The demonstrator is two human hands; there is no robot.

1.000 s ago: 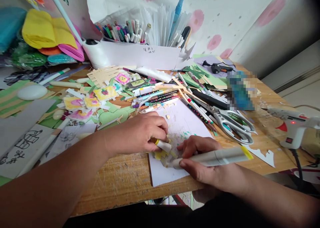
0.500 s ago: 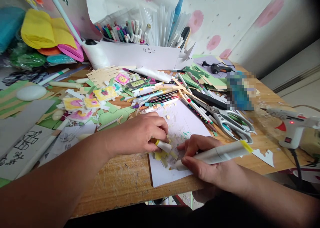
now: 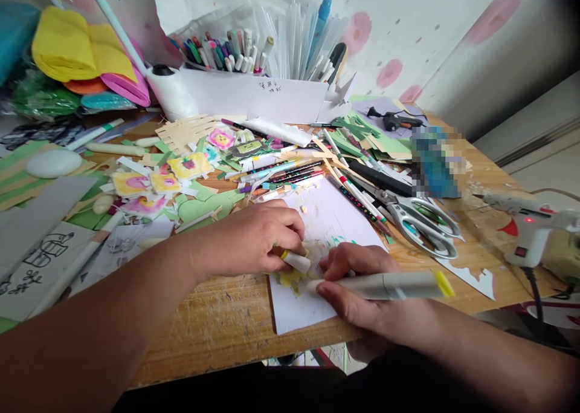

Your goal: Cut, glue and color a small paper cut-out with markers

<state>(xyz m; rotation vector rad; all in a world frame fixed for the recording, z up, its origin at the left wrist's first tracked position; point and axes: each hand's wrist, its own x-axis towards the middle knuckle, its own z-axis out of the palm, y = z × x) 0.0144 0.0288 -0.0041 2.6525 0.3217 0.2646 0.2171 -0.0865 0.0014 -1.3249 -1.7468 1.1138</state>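
In my right hand (image 3: pixel 357 280) is a white marker (image 3: pixel 399 285) with a yellow end band, gripped near its tip. The marker lies almost level, its tip pointing left toward the other hand. My left hand (image 3: pixel 272 234) has its fingers curled around a white marker cap (image 3: pixel 296 262) with a yellow band, whose free end points right. The marker tip is close to the cap; whether they touch I cannot tell. Beneath the left fingers is a small yellow-coloured paper cutout (image 3: pixel 292 278), partly hidden, lying on a white sheet (image 3: pixel 299 316) stained with green and yellow streaks.
Scissors (image 3: pixel 419 225) and scattered pens lie beyond the right hand. A white glue gun (image 3: pixel 528 219), its red light on, stands at the right. Coloured paper pieces (image 3: pixel 188 166) crowd the left. A white box (image 3: pixel 254 95) of markers stands at the back.
My right hand has shifted slightly left and up, bringing the marker tip nearer the cap. The marker has turned from a slant to nearly level. My left hand stays in place.
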